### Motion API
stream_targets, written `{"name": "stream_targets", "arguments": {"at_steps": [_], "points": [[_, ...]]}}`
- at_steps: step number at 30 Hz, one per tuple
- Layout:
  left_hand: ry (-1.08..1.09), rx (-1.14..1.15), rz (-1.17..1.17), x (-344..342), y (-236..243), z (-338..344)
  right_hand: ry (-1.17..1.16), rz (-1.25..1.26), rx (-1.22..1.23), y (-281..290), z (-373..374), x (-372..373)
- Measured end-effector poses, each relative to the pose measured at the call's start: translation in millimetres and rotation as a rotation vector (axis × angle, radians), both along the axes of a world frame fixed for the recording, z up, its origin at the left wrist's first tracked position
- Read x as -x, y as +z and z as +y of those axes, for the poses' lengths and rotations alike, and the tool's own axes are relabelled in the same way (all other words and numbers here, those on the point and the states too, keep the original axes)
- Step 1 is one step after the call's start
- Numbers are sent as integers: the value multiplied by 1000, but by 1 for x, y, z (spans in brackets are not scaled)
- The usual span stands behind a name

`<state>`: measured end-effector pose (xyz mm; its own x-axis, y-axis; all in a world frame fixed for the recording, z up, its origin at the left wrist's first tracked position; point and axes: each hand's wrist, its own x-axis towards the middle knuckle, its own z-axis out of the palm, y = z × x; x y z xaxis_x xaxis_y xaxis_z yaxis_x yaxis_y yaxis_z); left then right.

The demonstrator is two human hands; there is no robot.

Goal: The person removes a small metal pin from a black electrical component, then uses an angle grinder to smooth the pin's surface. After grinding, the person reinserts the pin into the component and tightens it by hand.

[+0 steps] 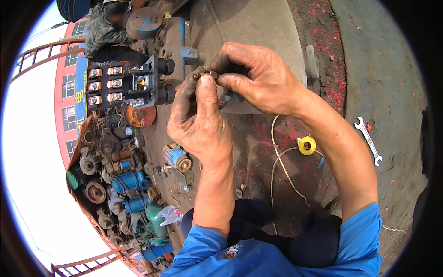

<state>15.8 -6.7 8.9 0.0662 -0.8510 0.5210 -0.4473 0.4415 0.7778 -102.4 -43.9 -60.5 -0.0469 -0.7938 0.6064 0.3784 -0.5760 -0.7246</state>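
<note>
Both hands meet near the upper middle, holding a small dark metal piece with a brass-coloured bit (pixel 199 74). My left hand (pixel 200 124) pinches it from below, thumb upright against it. My right hand (pixel 263 78) grips its right side between thumb and bent forefinger. The fingers cover much of the piece, so its exact kind cannot be made out. Just left of my hands is a black electrical switch unit (pixel 150 85) with rows of copper-coloured screw terminals. Behind my hands lies a blue-grey metal machine part (pixel 188 55).
A double open-ended wrench (pixel 368 141) and a yellow tape roll (pixel 306 145) lie on the right. Pale cable (pixel 282 171) curls over the dirty ground. Several old motors (pixel 129 181) are heaped at left, beside a small blue motor (pixel 176 156). Another person (pixel 108 37) sits at upper left.
</note>
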Motion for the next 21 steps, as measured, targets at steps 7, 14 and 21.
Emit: {"name": "stream_targets", "arguments": {"at_steps": [7,14,21], "points": [[30,71,91,7,-10,-2,5,26,-15,0,1,3],[-30,54,118,8,-7,3,10,22,2,-1,-1,3],[-20,30,155,8,-5,2,-30,22,-4,0,1,1]]}}
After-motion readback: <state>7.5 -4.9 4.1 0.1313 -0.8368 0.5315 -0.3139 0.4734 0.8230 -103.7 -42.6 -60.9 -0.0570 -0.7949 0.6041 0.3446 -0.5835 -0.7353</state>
